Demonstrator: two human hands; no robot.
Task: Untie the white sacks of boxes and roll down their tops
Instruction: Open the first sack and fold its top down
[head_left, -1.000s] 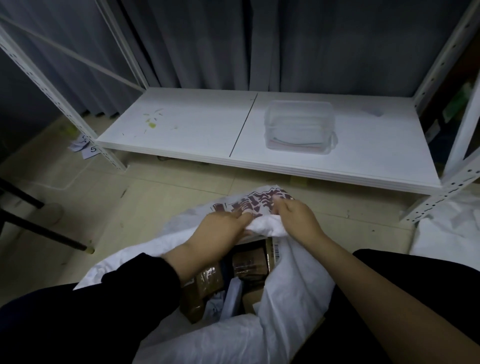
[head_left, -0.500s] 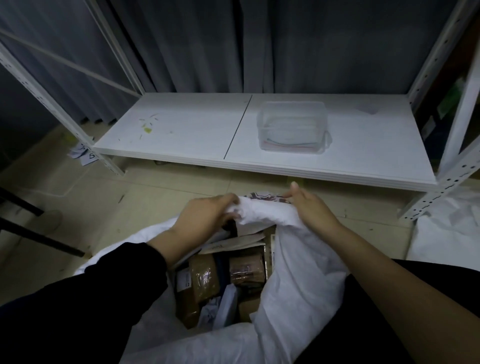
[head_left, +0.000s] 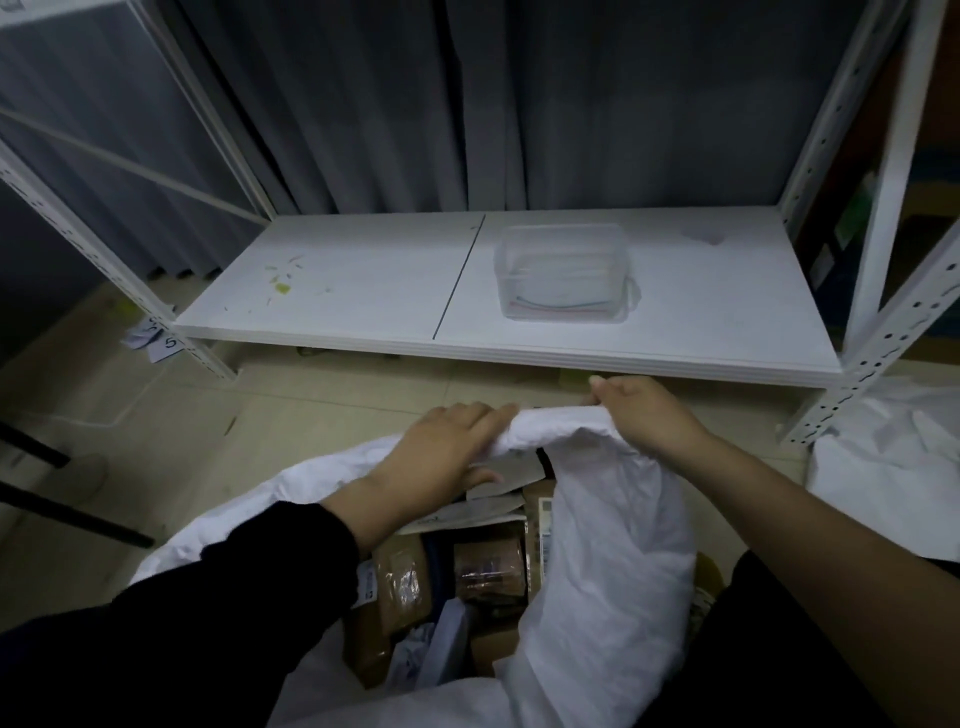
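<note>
A white sack stands open on the floor in front of me, with several taped brown boxes showing inside its mouth. My left hand and my right hand both grip the far rim of the sack, a hand's width apart. The rim between them is folded outward into a thick white roll. A second white sack lies at the right edge, partly out of view.
A low white shelf board of a metal rack stands just beyond the sack, holding a clear plastic tub. Rack uprights stand at right and left. Black chair legs cross the tiled floor at left.
Both hands have moved forward and apart along the sack's far rim. The printed flap seen earlier has been turned under, and the opening now shows more boxes.
</note>
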